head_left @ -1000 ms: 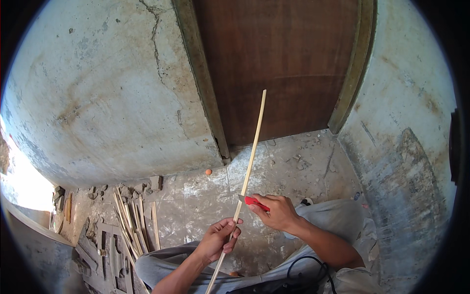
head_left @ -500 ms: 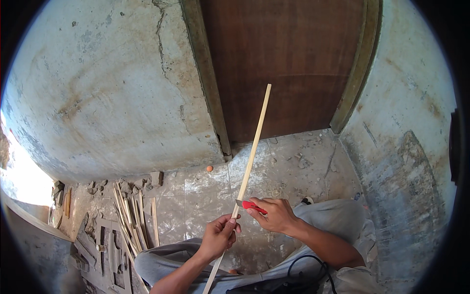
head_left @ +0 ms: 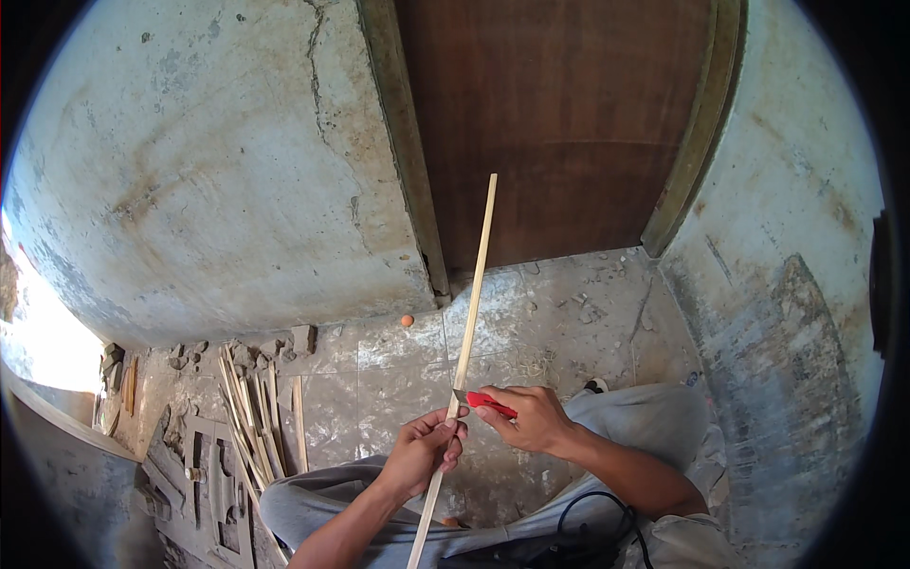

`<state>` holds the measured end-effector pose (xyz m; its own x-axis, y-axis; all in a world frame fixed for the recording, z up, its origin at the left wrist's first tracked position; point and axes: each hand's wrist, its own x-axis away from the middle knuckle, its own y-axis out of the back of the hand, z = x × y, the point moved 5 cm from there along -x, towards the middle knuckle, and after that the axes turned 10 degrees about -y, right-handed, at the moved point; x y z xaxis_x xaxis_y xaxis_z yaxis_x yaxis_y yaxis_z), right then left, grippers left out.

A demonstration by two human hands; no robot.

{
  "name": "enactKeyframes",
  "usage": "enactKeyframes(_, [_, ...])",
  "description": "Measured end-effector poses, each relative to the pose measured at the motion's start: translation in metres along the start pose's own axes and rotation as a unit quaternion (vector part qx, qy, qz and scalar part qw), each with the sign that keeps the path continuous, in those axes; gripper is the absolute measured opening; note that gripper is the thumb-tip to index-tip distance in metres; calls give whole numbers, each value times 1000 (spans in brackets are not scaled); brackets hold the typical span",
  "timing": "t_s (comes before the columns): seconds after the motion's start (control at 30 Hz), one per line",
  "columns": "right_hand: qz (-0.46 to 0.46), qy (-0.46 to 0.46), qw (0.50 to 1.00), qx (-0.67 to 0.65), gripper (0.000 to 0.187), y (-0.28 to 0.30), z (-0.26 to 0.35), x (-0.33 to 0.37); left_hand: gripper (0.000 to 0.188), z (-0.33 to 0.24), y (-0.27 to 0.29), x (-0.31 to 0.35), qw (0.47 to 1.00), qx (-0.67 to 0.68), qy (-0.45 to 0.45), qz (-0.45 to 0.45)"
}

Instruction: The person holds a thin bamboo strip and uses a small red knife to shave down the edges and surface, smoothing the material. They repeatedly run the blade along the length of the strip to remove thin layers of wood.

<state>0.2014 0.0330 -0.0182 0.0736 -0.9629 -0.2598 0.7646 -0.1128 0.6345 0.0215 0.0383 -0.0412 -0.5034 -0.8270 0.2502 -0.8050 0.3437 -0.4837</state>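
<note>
Left hand (head_left: 424, 455) closed around a long pale wooden strip (head_left: 477, 275), thumb and fingers pinching it below its middle. Strip runs from the lower edge of the view up past the hand, leaning slightly right; its far end shows against the brown door (head_left: 550, 123). Right hand (head_left: 533, 419) gripping a red-handled cutter (head_left: 491, 406), blade (head_left: 460, 394) pointing left and meeting the strip in view, just above the left fingers — depth of any cut cannot be told. Both hands are in front of the person's body, between the knees of grey trousers (head_left: 630, 427). To the left, a loose bundle of similar strips (head_left: 254, 417) lies fanned out beside the left knee, next to a grey slotted panel (head_left: 227, 493). Small orange ball (head_left: 408, 321) on the dusty floor (head_left: 398, 365), near the foot of the cracked wall (head_left: 209, 190); rubble (head_left: 303, 339) farther left along it. Black cord (head_left: 592, 495) looped over the lap.
</note>
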Motion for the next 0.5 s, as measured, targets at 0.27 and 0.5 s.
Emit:
enactKeyframes(0.27, [24,-8,1000,9,36,-3,0,3,23,-1,-5,2,999,-7,33,-8])
enactKeyframes(0.5, [26,-11,999,19,33,-2,3,3,25,3,-1,-1,996,-87,1,-19])
